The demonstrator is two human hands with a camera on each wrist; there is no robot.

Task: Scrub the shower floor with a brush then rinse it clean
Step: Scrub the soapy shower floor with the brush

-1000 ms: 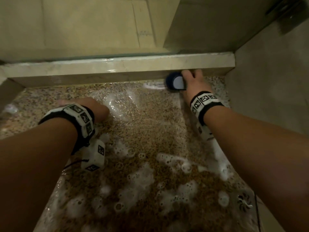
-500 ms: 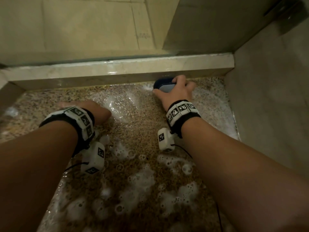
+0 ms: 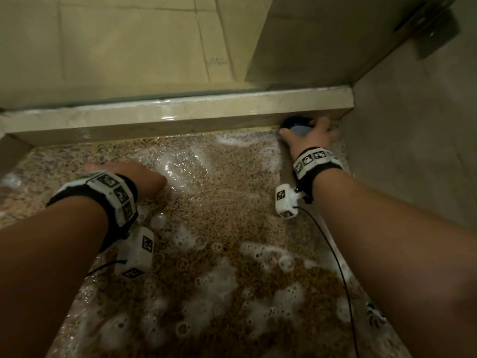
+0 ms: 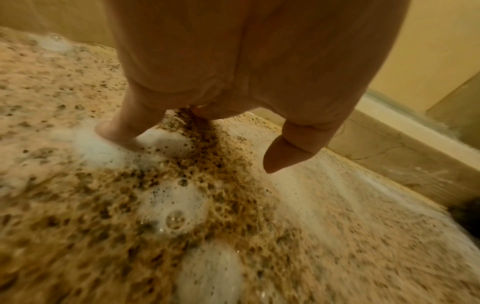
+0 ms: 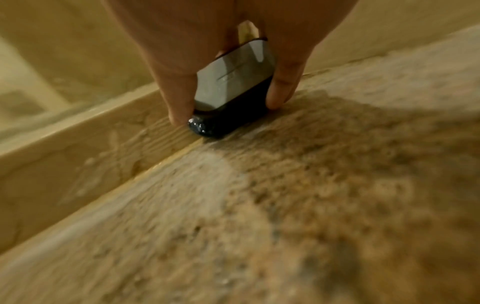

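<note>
Soap foam [image 3: 216, 288] lies in white patches on the wet, speckled shower floor [image 3: 232, 215]. The right hand [image 3: 311, 136] grips a dark blue brush [image 3: 296, 127] with its fingers [image 5: 179, 102] and thumb curled down both sides. The brush sits on the floor under this hand, at the far right corner, and it touches the pale stone curb [image 3: 180, 112] just past the fingertips. The left hand [image 3: 129, 174] holds nothing. It rests spread on the floor, well apart from the brush, with its fingers [image 4: 122, 127] pressed into the foam and its thumb sticking out to the side. A round drain [image 3: 375, 317] shows near the right elbow. Both wrists wear black and white bands [image 3: 316, 161].
</note>
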